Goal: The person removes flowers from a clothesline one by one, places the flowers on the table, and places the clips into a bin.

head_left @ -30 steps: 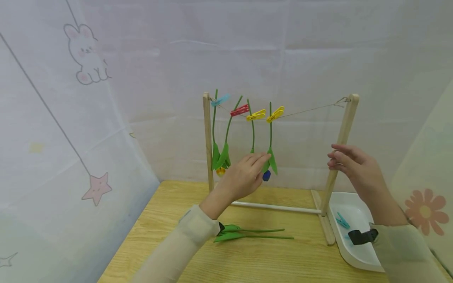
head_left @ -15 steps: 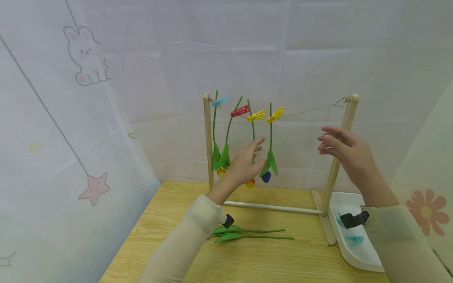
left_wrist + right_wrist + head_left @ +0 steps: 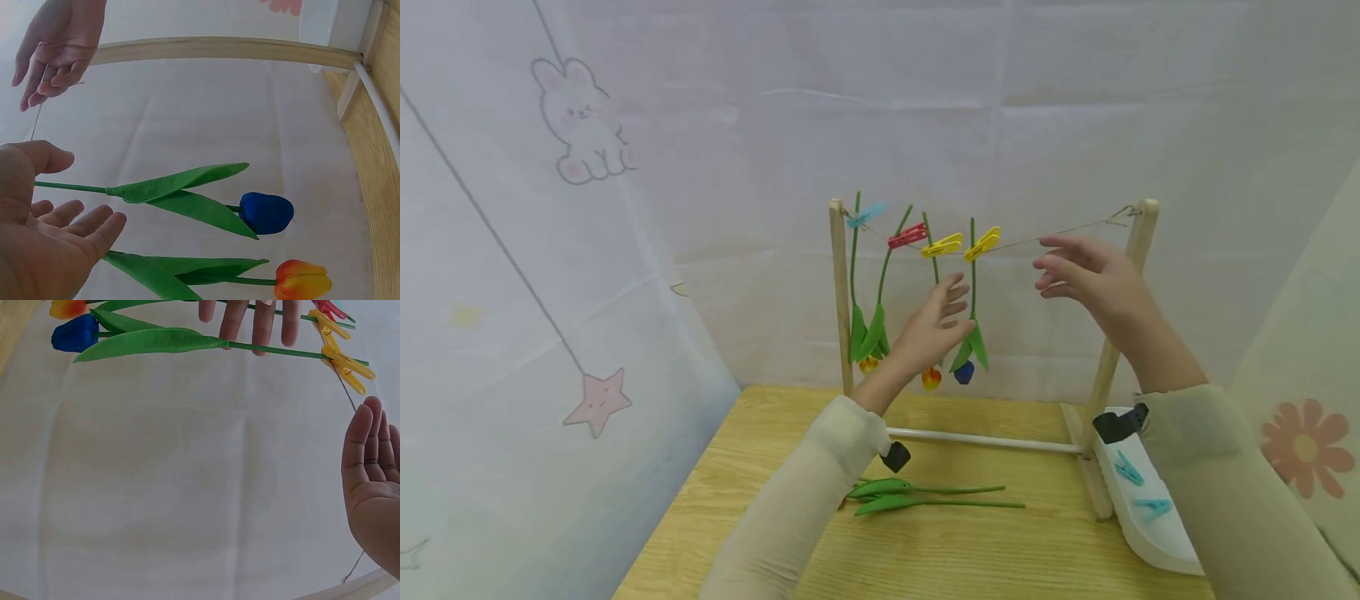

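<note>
Four-legged detail aside, artificial tulips hang heads-down from a string [image 3: 1022, 242], held by clothespins: a light blue one [image 3: 867, 215], a red one [image 3: 908, 235] and two yellow ones. My left hand [image 3: 928, 329] is beside the blue tulip [image 3: 266, 213] and a red-yellow tulip [image 3: 303, 279]; its fingers are loosely spread and grip nothing. Whether it touches a stem, I cannot tell. Further right, my right hand [image 3: 1090, 279] hovers near the string, fingers relaxed and holding nothing. Closest to it is the right-hand yellow clothespin [image 3: 347, 367].
Wooden posts [image 3: 839, 292] carry the string, joined low down by a white rod [image 3: 985, 440]. More green-stemmed flowers [image 3: 887, 502] lie on the wooden table [image 3: 970, 558]. At right, a white tray [image 3: 1157, 550] holds teal clothespins [image 3: 1152, 507], partly behind my right sleeve.
My left hand has risen slightly and turned, its fingers spreading and uncovering the red-yellow tulip head. My right hand has moved up and left toward the hanging flowers.
</note>
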`<state>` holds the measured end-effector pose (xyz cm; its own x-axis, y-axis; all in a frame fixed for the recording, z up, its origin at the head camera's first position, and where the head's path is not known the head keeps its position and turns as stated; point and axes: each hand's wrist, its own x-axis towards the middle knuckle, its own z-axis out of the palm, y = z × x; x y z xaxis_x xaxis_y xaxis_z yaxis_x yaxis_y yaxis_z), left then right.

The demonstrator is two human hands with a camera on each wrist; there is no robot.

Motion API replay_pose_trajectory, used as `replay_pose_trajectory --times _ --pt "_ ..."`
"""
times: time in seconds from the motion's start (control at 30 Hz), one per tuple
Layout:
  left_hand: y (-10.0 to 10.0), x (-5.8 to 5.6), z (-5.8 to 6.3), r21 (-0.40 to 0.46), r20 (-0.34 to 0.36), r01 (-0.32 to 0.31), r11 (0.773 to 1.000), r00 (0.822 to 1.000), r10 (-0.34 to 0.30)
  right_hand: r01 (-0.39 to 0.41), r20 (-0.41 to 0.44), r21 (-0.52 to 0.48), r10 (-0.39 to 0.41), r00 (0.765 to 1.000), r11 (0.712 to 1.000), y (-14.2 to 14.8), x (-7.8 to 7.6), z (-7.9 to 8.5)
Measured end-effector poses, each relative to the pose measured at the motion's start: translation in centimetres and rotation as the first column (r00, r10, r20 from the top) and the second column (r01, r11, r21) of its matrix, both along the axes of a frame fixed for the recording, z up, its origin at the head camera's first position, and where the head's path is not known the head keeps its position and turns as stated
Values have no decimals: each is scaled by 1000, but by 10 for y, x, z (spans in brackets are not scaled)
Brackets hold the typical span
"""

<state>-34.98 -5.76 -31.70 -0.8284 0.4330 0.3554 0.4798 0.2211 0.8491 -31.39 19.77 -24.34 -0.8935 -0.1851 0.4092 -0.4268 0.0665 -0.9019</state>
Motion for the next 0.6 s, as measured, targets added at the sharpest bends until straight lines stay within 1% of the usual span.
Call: replay_pose_trajectory --times 0.07,0.17,0.33,0.4,0.6 --pt "2 -2 -1 11 8 -7 1000 1000 6 10 6 22 -10 1000 1000 -4 -4 3" --pt "6 -5 -2 38 22 -14 999 1000 13 14 29 16 -14 999 1000 -9 -9 7" --pt "14 -10 -3 88 37 1 996 999 -4 31 44 30 -32 999 999 -18 -13 12" --pt "16 -11 -3 100 30 2 995 1000 -5 30 39 42 -32 999 999 -22 -16 14" --pt "22 -13 -3 124 -8 -22 992 1000 23 35 40 98 -39 998 995 -34 -23 19"
